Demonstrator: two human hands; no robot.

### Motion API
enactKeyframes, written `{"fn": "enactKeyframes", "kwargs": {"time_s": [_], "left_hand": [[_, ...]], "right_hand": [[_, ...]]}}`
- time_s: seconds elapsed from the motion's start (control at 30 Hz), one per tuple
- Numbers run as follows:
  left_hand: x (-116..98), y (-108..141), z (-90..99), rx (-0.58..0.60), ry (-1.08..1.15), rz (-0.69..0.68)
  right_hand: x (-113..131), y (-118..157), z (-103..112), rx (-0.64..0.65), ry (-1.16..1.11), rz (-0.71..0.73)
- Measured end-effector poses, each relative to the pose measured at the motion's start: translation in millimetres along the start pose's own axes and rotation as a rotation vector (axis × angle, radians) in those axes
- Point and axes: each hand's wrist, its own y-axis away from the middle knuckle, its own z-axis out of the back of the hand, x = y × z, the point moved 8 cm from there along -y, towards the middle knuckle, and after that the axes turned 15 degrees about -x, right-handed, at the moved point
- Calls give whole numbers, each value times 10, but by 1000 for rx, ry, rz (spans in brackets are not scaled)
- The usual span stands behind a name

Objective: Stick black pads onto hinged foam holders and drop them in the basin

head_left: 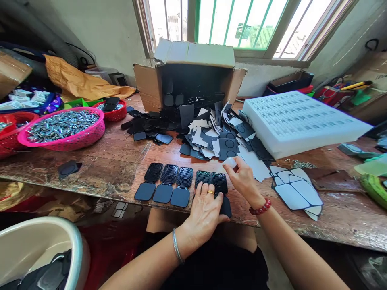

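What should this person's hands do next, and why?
Probably the right hand should lower the small white bottle slightly toward the ribbed half of the rightmost open black case: the bottle's narrow end seems to point there, and the left hand lies over that case and its neighbour, perhaps steadying them.

Daylight pours through the window, and the view behind its bars is pretty blown out. Shiny glare on the table, box interior nearly black, wide-angle stretch toward the edges
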Motion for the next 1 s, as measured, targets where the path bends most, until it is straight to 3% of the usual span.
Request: {"fn": "enactKeyframes", "kwargs": {"time_s": [0.2, 0.43, 0.7, 1.0], "left_hand": [[136, 84, 121, -56, 46, 42], [434, 205, 314, -64, -44, 144], [426, 189, 244, -13, -91, 101], [436, 189, 301, -27, -84, 117]], "right_hand": [[-258, -101, 189, -58, -69, -136], [-214, 63, -132, 10, -225, -205], [-158, 65, -383, 10, -152, -142], [174, 118, -202, 95, 12, 49]]}}
